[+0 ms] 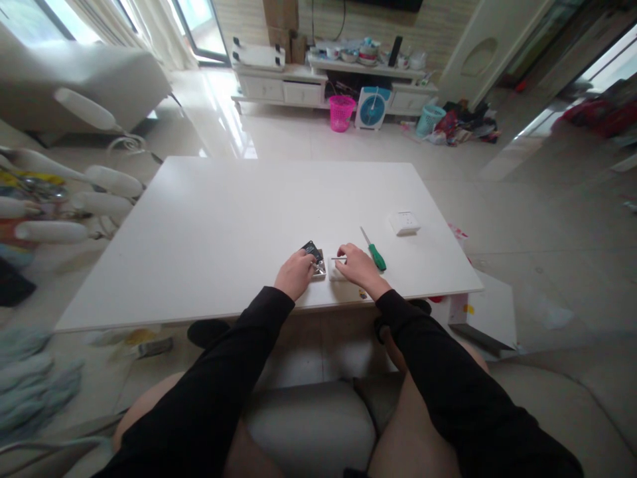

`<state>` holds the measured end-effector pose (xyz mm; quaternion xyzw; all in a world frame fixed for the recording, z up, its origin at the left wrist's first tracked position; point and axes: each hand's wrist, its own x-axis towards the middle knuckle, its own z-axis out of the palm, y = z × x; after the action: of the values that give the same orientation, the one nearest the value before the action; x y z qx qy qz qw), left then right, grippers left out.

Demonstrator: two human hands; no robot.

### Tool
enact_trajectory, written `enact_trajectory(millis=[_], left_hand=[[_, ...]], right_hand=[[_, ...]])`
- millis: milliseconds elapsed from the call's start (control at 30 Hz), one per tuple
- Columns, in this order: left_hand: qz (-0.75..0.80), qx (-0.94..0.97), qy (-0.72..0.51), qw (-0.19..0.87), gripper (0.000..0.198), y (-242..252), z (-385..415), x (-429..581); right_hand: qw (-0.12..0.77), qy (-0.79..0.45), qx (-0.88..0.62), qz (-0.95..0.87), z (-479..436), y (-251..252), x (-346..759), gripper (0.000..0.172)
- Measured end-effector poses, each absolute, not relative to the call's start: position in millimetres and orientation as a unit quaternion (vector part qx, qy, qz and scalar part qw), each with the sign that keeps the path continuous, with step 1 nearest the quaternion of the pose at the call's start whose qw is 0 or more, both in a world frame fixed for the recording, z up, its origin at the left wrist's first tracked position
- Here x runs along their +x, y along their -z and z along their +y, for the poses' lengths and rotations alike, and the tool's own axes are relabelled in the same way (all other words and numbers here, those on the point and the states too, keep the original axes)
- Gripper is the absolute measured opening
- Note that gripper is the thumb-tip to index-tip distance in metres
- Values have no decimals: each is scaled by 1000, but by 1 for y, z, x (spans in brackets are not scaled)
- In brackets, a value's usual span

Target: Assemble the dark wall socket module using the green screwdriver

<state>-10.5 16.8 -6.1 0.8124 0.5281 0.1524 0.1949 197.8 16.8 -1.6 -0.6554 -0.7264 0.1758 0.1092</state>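
My left hand (295, 273) is at a small open box (321, 273) with shiny metal pieces inside and a black lid or card (311, 249) at its back. Its fingers are pinched together over the box; what they grip, if anything, is too small to make out. In my right hand (359, 267) a thin metal rod (339, 258) points left, held between the fingers. Under it lies a white plastic piece (336, 273), partly hidden by the hand. A screwdriver (377, 257) with a green handle rests just beyond my right hand.
On the white table (223, 226), a white wall socket (405, 223) sits to the right. A tiny dark and yellow item (362, 293) lies by the front edge. White lamp-like arms (112, 179) stand beyond the left edge. A pink basket (341, 113) and blue fan (372, 107) are across the floor.
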Motion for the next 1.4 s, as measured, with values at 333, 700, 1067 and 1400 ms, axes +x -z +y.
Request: enact_trajectory(millis=[333, 700, 1067, 1400], left_hand=[[500, 801, -242, 221, 22, -17, 22, -23], [487, 688, -364, 397, 15, -28, 33, -28], [510, 532, -400, 545, 32, -26, 31, -23], [492, 459, -431, 601, 38, -31, 29, -22]], right_hand=[[242, -265, -543, -759, 13, -1, 185, 27], [386, -634, -428, -515, 10, 6, 168, 50], [491, -554, -539, -402, 14, 11, 165, 47], [508, -567, -537, -364, 17, 11, 167, 38]])
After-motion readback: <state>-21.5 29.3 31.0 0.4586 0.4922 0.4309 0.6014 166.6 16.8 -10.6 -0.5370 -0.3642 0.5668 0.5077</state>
